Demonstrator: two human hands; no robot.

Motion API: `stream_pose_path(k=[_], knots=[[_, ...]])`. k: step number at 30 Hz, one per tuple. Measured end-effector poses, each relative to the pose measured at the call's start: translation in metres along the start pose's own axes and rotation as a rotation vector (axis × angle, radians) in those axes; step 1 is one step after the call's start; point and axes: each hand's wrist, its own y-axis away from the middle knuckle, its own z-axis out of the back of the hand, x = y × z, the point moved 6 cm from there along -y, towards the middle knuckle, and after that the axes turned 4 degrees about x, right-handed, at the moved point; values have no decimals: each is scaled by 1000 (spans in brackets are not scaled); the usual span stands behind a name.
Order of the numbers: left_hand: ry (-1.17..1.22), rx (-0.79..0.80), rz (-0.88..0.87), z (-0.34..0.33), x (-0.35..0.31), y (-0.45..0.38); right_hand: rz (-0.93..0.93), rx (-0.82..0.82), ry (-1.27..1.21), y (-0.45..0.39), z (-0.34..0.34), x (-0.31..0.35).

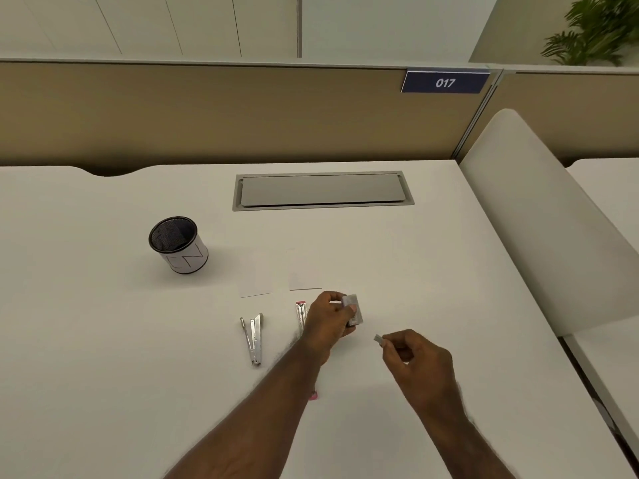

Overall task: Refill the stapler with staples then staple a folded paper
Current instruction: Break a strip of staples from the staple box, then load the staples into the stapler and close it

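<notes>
Desk point(103, 340), white and wide, fills the view, backed by a tan partition point(207, 112) carrying a blue plate marked 017 point(445, 82). A grey cable hatch point(321, 190) is set into the desk beyond the work area. A black mesh pen cup point(178, 244) stands well to the left of the hatch and nearer the person.

Nearer than the hatch lie two pale folded papers point(256, 281), hard to make out against the white surface. Just nearer than those, a metal stapler point(253, 337) lies opened out in a narrow V. A second, pink-tipped tool point(301, 314) lies just to the stapler's right, partly hidden by the left forearm; what it is cannot be told.

The left hand point(328, 323) hovers to the right of the stapler, fingers closed around a small grey staple box point(352, 309). The right hand point(415, 361), further right and nearer the person, pinches a short strip of staples point(379, 338) between thumb and fingertips.

The step in hand appears to be bringing the strip to the stapler. To do it well, the box should probably be set down first, freeing the left hand to steady the open stapler. The strip should be kept level, legs down, and laid straight into the channel so it does not break.
</notes>
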Motion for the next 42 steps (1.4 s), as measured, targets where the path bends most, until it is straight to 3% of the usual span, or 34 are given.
stream_pose_path(k=[6, 11, 18, 21, 25, 28, 35, 42], knots=[[-509, -140, -75, -11, 8, -19, -301, -35, -309, -8, -10, -48], [-648, -144, -107, -27, 15, -25, -410, -54, -450, -13, -23, -70], [-792, -173, -146, -32, 11, -25, -392, -48, -567, -17, -31, -78], [-808, -234, -318, -32, -10, -10, -403, -41, -599, -21, -35, -79], [-1050, -419, -591, -9, -29, 19, -409, 9, -654, -23, -45, -73], [-1170, -471, -515, 24, -20, 28, -385, 75, -625, -24, -61, -65], [-951, -294, -354, 67, 26, 39, -363, 197, -590, -28, -112, -36], [-714, -270, -245, 74, 39, 39, -340, 218, -519, -35, -143, -19]])
